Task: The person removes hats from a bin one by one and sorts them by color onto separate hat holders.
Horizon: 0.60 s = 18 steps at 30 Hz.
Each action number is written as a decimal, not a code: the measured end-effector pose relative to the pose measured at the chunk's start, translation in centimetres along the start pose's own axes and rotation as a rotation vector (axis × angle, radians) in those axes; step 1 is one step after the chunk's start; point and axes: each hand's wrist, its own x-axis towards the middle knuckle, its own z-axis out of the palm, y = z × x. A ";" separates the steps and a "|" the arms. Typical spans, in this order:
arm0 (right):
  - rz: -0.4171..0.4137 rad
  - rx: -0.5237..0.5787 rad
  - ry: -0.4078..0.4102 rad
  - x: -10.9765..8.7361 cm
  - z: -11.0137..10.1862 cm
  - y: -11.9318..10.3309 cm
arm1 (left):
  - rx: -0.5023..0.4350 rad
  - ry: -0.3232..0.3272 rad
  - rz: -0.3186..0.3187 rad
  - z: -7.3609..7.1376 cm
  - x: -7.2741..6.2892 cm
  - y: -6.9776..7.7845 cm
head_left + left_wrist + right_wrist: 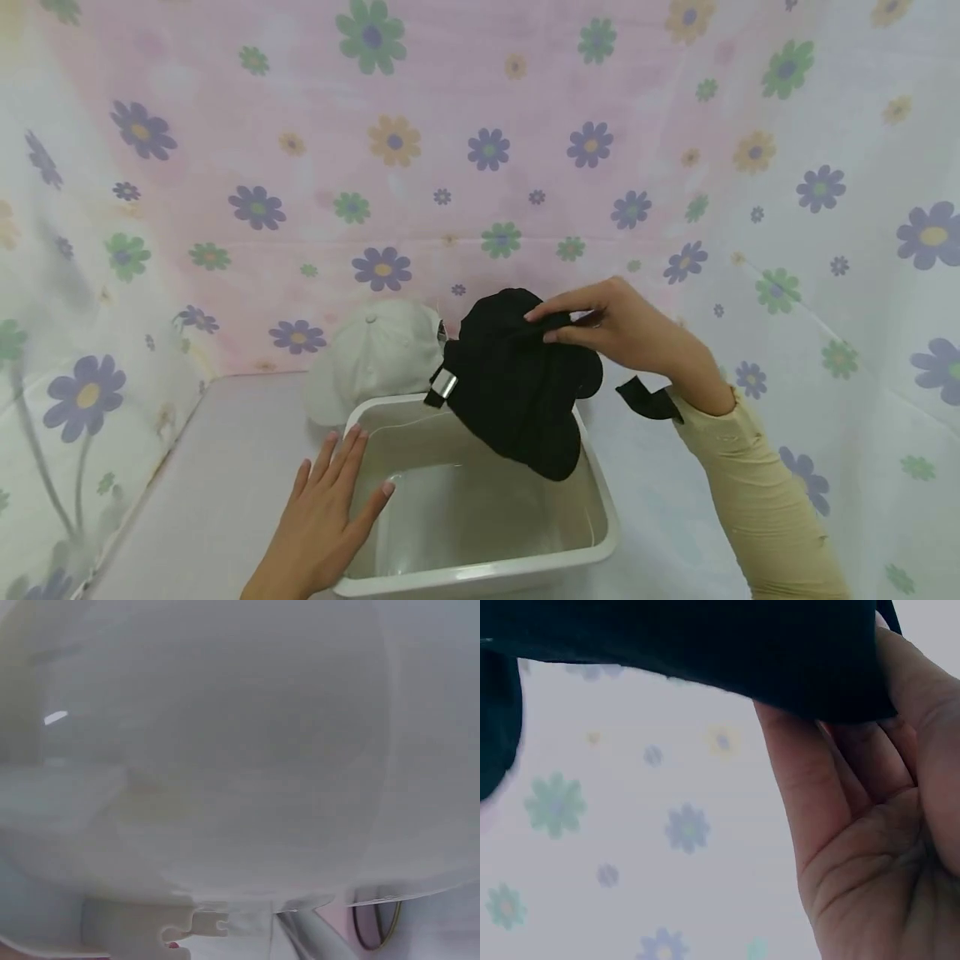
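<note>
A black baseball cap (513, 375) with a metal strap buckle (444, 383) hangs tilted over the back right part of a white plastic basin (480, 575). My right hand (626, 325) pinches the cap's fabric between thumb and fingers; the right wrist view shows the dark cloth (705, 652) in that grip. On the basin's left rim rests my left hand (318, 512), its fingers extended and spread. A glossy pale surface (247, 750) fills most of the left wrist view, and the left hand does not appear there.
Behind the basin, to the left, a white baseball cap (386, 350) sits on the pale tabletop (210, 475). Flower-printed cloth (450, 100) rises at the back and both sides. A black strap (648, 400) sticks out at the right wrist.
</note>
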 end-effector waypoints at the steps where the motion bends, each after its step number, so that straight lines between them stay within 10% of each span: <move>1: -0.012 -0.001 0.029 -0.1 -0.6 0.1 | -0.006 -0.005 -0.002 0.0 0.0 0.0; 18: 0.110 -0.241 0.217 5.2 -4.5 7.0 | -0.077 -0.025 -0.020 0.0 0.0 -0.2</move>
